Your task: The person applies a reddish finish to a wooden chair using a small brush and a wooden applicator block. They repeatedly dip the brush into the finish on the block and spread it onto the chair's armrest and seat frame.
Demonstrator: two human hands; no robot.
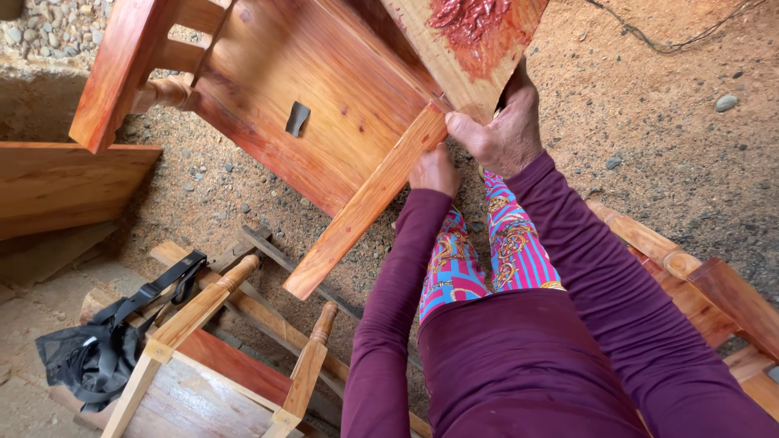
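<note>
Sandy ground with pebbles

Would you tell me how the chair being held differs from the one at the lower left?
The held chair is glossy reddish, gripped by the left hand and right hand; the lower-left chair is mostly pale, bare wood, untouched. The held chair shows its underside, whereas the lower-left chair carries a black bag. Both are wooden with turned parts.
</note>
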